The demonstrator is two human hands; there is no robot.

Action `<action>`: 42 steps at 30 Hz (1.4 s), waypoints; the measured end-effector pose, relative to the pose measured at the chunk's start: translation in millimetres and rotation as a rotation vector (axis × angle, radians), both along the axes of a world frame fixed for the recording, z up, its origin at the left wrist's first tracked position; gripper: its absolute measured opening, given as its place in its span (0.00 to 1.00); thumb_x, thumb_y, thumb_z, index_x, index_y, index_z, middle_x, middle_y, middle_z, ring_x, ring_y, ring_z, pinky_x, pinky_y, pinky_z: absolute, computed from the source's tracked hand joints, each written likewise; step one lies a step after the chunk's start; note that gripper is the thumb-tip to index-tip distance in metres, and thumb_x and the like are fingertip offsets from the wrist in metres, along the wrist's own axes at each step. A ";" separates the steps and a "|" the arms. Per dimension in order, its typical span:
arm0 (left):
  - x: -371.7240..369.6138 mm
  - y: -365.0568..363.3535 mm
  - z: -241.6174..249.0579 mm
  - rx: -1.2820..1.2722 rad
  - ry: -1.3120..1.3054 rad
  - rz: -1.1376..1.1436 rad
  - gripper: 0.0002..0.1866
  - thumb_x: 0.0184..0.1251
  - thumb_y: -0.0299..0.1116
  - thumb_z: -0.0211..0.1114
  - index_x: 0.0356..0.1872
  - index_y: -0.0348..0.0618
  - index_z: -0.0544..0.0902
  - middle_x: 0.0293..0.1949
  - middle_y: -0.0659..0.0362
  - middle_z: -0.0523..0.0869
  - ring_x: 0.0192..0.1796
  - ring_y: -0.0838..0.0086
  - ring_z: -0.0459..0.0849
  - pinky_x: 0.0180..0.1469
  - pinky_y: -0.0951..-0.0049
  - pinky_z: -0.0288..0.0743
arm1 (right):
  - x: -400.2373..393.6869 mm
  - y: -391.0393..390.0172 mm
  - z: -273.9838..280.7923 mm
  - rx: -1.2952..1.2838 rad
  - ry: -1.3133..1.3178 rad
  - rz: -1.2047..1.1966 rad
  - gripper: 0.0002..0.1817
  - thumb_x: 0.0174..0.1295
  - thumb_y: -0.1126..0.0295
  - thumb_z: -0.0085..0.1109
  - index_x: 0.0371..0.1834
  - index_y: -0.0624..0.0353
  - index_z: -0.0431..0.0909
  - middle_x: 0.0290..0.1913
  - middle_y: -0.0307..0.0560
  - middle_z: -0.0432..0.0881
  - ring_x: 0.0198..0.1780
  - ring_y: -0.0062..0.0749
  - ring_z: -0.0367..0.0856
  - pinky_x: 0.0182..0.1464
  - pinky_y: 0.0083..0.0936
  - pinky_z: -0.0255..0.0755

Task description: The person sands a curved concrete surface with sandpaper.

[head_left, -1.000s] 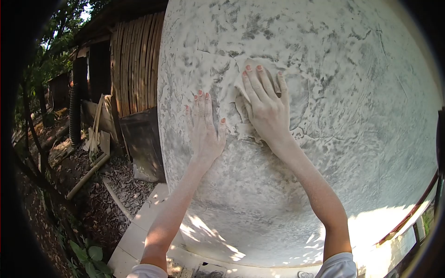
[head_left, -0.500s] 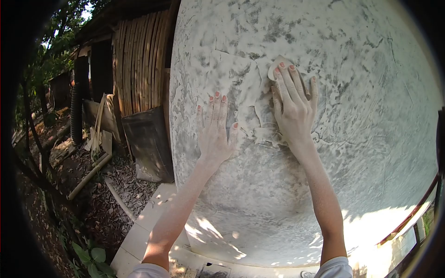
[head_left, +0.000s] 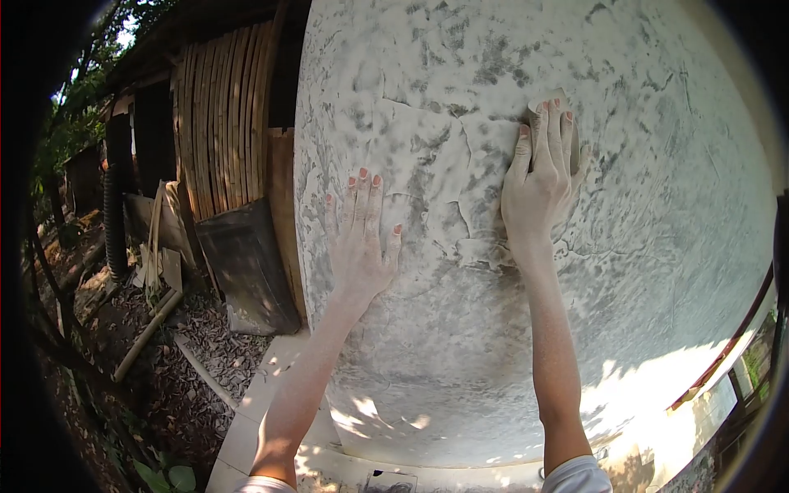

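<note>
A large wall point(head_left: 448, 345) fills most of the view, coated in patchy white and grey plaster with raised ridges and cracks. My left hand point(head_left: 360, 251) lies on it near its left edge, fingers spread, holding nothing. Higher and to the right, my right hand point(head_left: 538, 201) presses a folded, pale piece of sandpaper point(head_left: 534, 108) against the plaster. Its corner shows past my fingertips, and the rest is mostly covered by the fingers. White dust coats both hands and forearms.
Left of the wall stand a bamboo-slat panel point(head_left: 222, 123) and a dark leaning board point(head_left: 246, 267). Poles point(head_left: 148, 337) and dry leaves lie on the ground there. A pale ledge point(head_left: 255, 394) runs along the wall's foot. Sunlit patches show at lower right.
My right hand has slid to the right across the wall with the sandpaper and turned slightly. My left hand remains flat on the wall; the view has shifted a little.
</note>
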State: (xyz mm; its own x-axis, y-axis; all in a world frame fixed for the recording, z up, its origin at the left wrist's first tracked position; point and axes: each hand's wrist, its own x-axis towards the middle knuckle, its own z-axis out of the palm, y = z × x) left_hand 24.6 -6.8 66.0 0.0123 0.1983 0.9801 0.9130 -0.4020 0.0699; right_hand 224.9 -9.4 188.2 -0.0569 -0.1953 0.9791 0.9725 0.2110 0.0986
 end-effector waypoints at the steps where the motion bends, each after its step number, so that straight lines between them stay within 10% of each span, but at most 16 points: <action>1: -0.3 -0.1 0.6 -0.002 -0.003 -0.008 0.34 0.67 0.38 0.52 0.74 0.42 0.55 0.74 0.52 0.56 0.77 0.61 0.51 0.76 0.51 0.37 | -13.5 2.4 -5.9 -0.022 -0.059 0.031 0.24 0.65 0.64 0.55 0.65 0.54 0.72 0.65 0.38 0.74 0.70 0.33 0.65 0.75 0.48 0.41; 6: -5.1 -0.1 0.2 0.005 0.033 -0.005 0.36 0.66 0.39 0.56 0.74 0.45 0.54 0.75 0.55 0.54 0.77 0.65 0.51 0.76 0.50 0.37 | -20.7 -4.9 -13.2 -0.120 -0.319 0.027 0.24 0.65 0.64 0.56 0.65 0.53 0.72 0.66 0.37 0.73 0.70 0.32 0.66 0.75 0.48 0.42; 12: -5.5 0.3 0.0 -0.014 0.035 -0.005 0.34 0.68 0.38 0.51 0.74 0.44 0.55 0.75 0.54 0.55 0.77 0.64 0.50 0.76 0.52 0.37 | -31.2 0.5 -12.1 0.027 0.113 -0.021 0.20 0.68 0.64 0.53 0.63 0.52 0.74 0.66 0.37 0.73 0.71 0.30 0.64 0.74 0.50 0.43; 14: -5.0 -1.4 1.0 -0.015 0.034 -0.017 0.34 0.68 0.38 0.51 0.74 0.44 0.55 0.75 0.54 0.55 0.77 0.64 0.50 0.76 0.52 0.37 | -55.3 -6.6 -31.7 -0.190 -0.313 0.073 0.20 0.72 0.63 0.46 0.65 0.55 0.72 0.67 0.41 0.71 0.72 0.31 0.62 0.75 0.42 0.41; 18: -10.8 -4.5 0.0 -0.054 0.063 -0.006 0.34 0.68 0.38 0.52 0.74 0.44 0.55 0.75 0.55 0.55 0.77 0.64 0.51 0.77 0.52 0.36 | -37.5 -6.9 -22.1 -0.201 -0.310 0.052 0.22 0.71 0.62 0.47 0.67 0.54 0.70 0.69 0.40 0.70 0.73 0.32 0.60 0.75 0.43 0.39; 24: -16.6 0.1 -4.4 -0.030 0.084 -0.024 0.35 0.67 0.38 0.53 0.74 0.45 0.55 0.75 0.55 0.54 0.77 0.64 0.50 0.76 0.52 0.36 | -50.3 -2.7 -12.5 -0.048 0.267 0.015 0.24 0.65 0.68 0.55 0.67 0.51 0.70 0.69 0.37 0.69 0.74 0.30 0.58 0.77 0.45 0.38; 30: -16.5 -1.3 -3.8 -0.041 0.077 -0.013 0.35 0.67 0.38 0.54 0.74 0.46 0.55 0.75 0.56 0.54 0.77 0.64 0.50 0.76 0.52 0.36 | -35.8 -7.1 -20.0 -0.257 -0.406 0.114 0.22 0.68 0.65 0.51 0.66 0.54 0.71 0.68 0.38 0.70 0.73 0.33 0.60 0.75 0.48 0.40; 36: -15.7 4.2 -6.4 -0.008 0.065 -0.026 0.34 0.67 0.39 0.54 0.74 0.47 0.55 0.75 0.57 0.54 0.77 0.63 0.50 0.76 0.51 0.37 | -29.8 1.4 -5.4 0.011 0.308 0.110 0.25 0.64 0.66 0.56 0.66 0.51 0.71 0.68 0.37 0.71 0.72 0.32 0.62 0.76 0.50 0.38; 42: -15.6 -0.2 -4.9 -0.002 0.059 -0.008 0.35 0.68 0.42 0.54 0.74 0.50 0.55 0.76 0.62 0.54 0.77 0.70 0.50 0.77 0.52 0.38 | -50.5 -1.3 -35.1 -0.289 -0.434 0.185 0.22 0.70 0.64 0.50 0.67 0.51 0.70 0.69 0.38 0.69 0.73 0.34 0.59 0.76 0.48 0.38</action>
